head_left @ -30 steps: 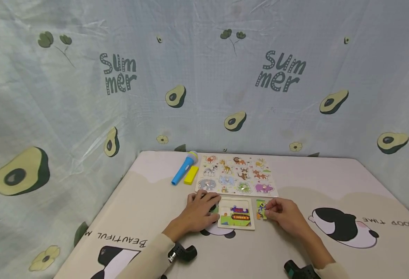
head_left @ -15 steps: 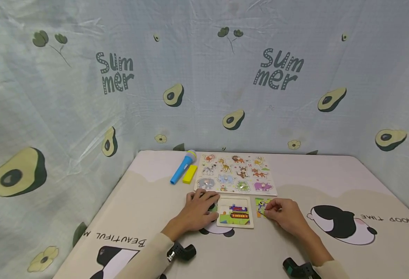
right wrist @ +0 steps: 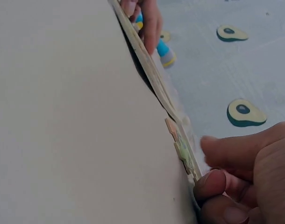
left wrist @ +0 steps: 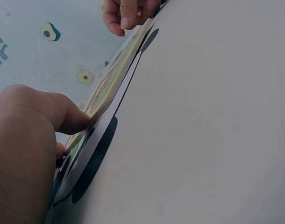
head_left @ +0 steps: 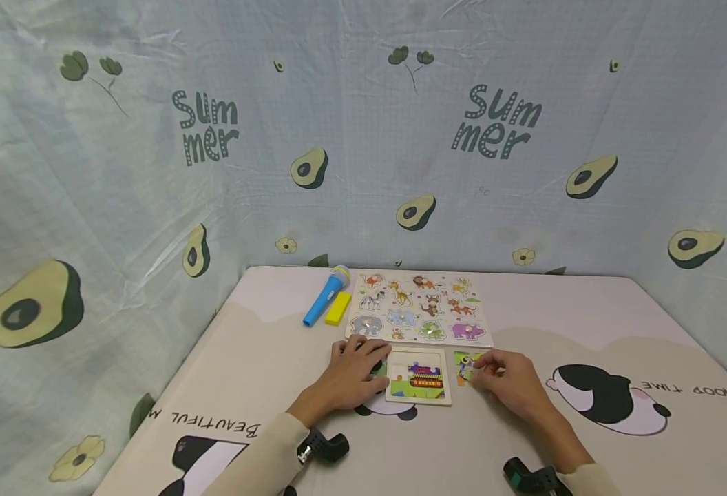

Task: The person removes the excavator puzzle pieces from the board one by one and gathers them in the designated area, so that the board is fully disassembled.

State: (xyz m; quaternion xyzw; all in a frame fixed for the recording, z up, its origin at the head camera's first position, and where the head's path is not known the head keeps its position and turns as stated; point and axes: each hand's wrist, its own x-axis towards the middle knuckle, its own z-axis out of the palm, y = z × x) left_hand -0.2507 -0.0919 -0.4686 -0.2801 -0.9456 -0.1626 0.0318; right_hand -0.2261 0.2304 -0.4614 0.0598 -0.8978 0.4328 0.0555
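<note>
Beside the right edge of the square, pale wooden puzzle tray [head_left: 401,361], on the cream printed tabletop [head_left: 456,448], the flat green, orange and blue puzzle piece [head_left: 463,365] shows wider than a second ago, when it looked like a narrow strip; I take that as the piece having shifted under my touch. My right grip [head_left: 509,382] has its fingers curled in at the piece's right side, a fingertip touching it (whether I truly pinch it, I cannot tell from these views). My left grip [head_left: 354,372] has barely moved: it lies spread, thumb and fingers at the tray's left edge, which seems to steady it. Inside, a purple, red and orange tracked vehicle [head_left: 425,377] sits over green ground, while the upper and left parts are bare, so I judge the picture only partly built, with this piece outside it.
</note>
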